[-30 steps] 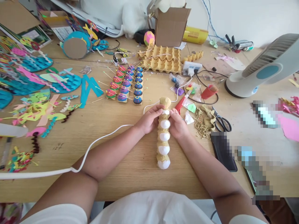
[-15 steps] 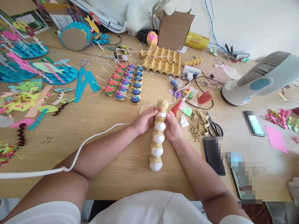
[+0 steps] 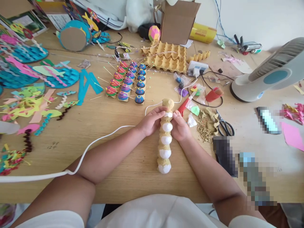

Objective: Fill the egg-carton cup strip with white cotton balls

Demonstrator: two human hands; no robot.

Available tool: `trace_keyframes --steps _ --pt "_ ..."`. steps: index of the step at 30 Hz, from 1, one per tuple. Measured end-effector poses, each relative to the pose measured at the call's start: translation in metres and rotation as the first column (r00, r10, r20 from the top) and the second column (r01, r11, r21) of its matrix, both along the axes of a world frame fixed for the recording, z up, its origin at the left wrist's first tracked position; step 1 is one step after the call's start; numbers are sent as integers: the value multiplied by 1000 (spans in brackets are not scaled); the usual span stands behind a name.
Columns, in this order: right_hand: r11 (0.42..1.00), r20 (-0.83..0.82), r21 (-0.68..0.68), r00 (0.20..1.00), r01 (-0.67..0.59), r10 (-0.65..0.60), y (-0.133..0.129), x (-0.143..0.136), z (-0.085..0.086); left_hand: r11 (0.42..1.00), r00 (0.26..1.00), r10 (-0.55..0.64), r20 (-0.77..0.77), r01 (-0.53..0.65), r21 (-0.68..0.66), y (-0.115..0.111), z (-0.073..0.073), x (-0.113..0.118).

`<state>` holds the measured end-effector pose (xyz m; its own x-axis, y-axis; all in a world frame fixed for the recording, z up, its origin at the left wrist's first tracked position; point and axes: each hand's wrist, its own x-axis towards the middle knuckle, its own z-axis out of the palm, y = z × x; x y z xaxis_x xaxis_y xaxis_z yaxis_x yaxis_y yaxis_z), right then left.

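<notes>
The wooden table (image 3: 128,172) bears scissors (image 3: 223,121) and a fan (image 3: 273,74).

We face a plain white wall (image 3: 263,19) behind a wooden worktop (image 3: 133,177), its grain running side to side. A blue cable (image 3: 220,23) trails down the wall, right of centre. Near it we see a brown cardboard box (image 3: 179,23) at the back. The light is bright, and toward the right it whitens the wood.
</notes>
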<state>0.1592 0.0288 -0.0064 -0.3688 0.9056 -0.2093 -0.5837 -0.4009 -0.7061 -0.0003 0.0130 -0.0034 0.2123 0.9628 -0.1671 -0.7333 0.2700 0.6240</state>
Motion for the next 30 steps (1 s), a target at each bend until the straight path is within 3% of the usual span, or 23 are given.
trace_keyframes --steps 16,20,30 --pt "993 65 -40 992 112 -109 3 -16 19 996 998 61 -20 -62 -70 3 10 2" --pt "992 34 -34 992 124 -123 6 -23 15 995 995 100 -14 -100 -14 7 5 -1" --pt "997 -43 -58 998 50 -52 9 -19 7 996 994 77 -77 -80 -32 6 3 -5"
